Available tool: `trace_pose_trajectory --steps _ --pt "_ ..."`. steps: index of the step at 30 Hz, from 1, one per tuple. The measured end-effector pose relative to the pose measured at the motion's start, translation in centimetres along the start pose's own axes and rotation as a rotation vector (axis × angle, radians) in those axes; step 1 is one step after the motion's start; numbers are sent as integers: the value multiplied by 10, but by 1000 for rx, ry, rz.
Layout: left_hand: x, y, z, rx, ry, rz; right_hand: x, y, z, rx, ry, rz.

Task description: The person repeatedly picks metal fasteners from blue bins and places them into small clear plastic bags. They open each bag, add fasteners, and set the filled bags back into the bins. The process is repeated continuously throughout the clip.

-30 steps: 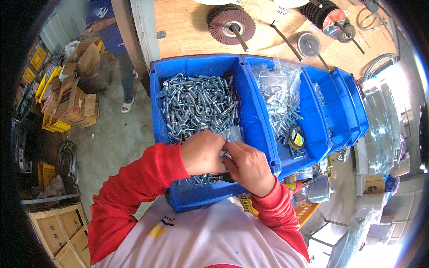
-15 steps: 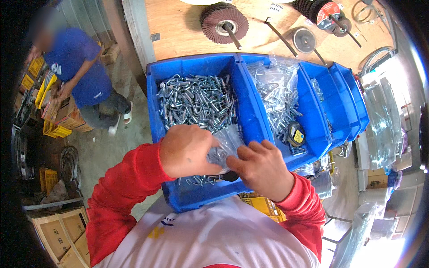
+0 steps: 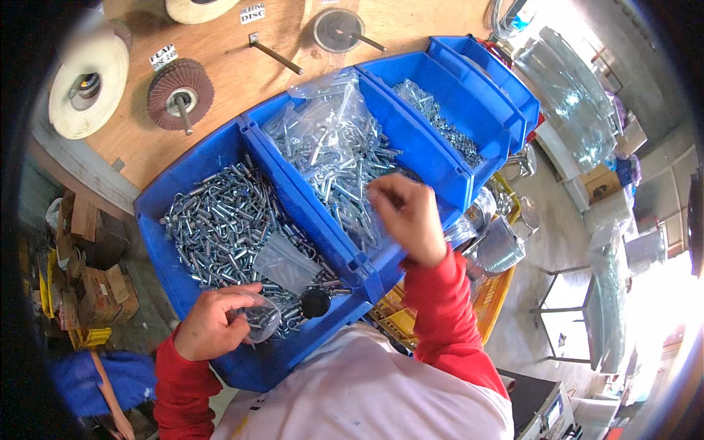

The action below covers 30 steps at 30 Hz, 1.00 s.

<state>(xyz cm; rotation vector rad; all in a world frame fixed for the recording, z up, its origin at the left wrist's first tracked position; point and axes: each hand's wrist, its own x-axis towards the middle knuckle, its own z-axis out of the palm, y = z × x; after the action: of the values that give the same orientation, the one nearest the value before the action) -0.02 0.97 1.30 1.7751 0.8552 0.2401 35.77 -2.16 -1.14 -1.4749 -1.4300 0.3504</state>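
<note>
Right hand [image 3: 412, 216]: motion-blurred, 3 o'clock of centre; its hold unclear.
Bag [image 3: 262, 320]: 8 o'clock, partly behind left hand [image 3: 218, 323]; contents unclear.
White disc [image 3: 199, 9]: 11 o'clock, cut by top edge.
Co-worker [image 3: 81, 380]: 8 o'clock, cut by dark rim.

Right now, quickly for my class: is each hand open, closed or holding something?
Left hand: closed, holding a clear plastic bag.
Right hand: partly curled over a blue bin; whether it holds anything cannot be told.

Plywood panel [image 3: 227, 82] upper left; grey floor [image 3: 546, 238] right; white glare [image 3: 656, 312] far right
</note>
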Motion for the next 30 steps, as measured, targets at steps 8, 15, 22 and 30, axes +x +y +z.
trace_pose_trajectory --steps 8,15,22,30 --pt "14 -6 23 -125 3 -15 5 117 50 -565 -398 226" --pt "14 -8 19 -78 53 5 2 111 72 -614 -378 266" --pt "12 -7 18 -63 18 19 -11 129 71 -471 -511 260" --pt "14 -19 18 52 101 85 -9 46 16 480 28 415"
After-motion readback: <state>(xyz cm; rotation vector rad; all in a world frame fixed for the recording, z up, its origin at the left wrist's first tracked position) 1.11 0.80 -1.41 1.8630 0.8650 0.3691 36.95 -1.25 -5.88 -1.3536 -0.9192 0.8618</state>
